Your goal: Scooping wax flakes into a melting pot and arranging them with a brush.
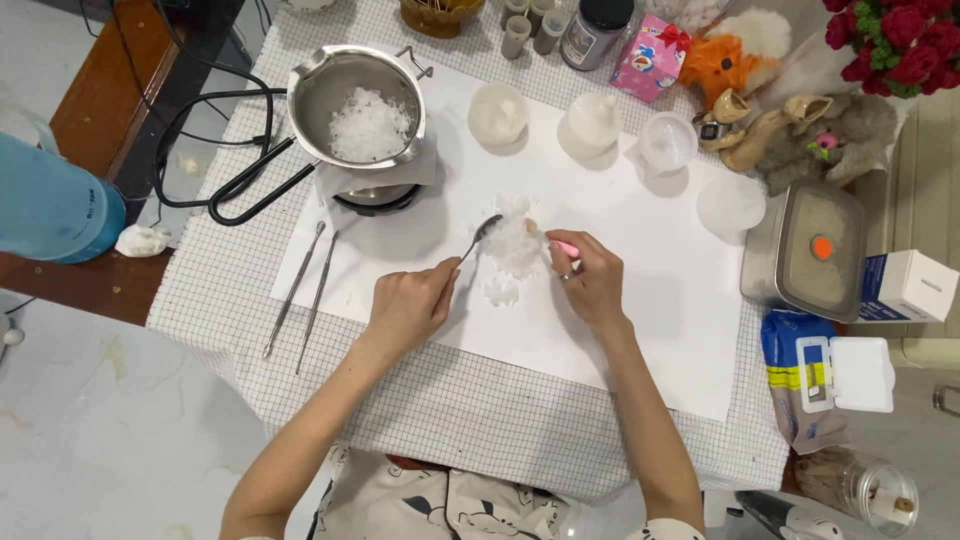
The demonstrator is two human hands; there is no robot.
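My left hand (410, 305) holds a metal spoon (478, 238) whose bowl touches a heap of white wax flakes (510, 250) on a white paper sheet (650, 330). My right hand (590, 275) grips a small pink-handled tool (565, 248) at the heap's right side. A steel pouring pot (352, 100) holding more white flakes sits on a small black heater at the back left.
Two thin metal tools (305, 290) lie left of the sheet. White cups and moulds (590, 125), a steel lidded box (805, 250), a blue-and-yellow packet (800, 385), soft toys, red flowers, jars and black cables ring the checked tablecloth.
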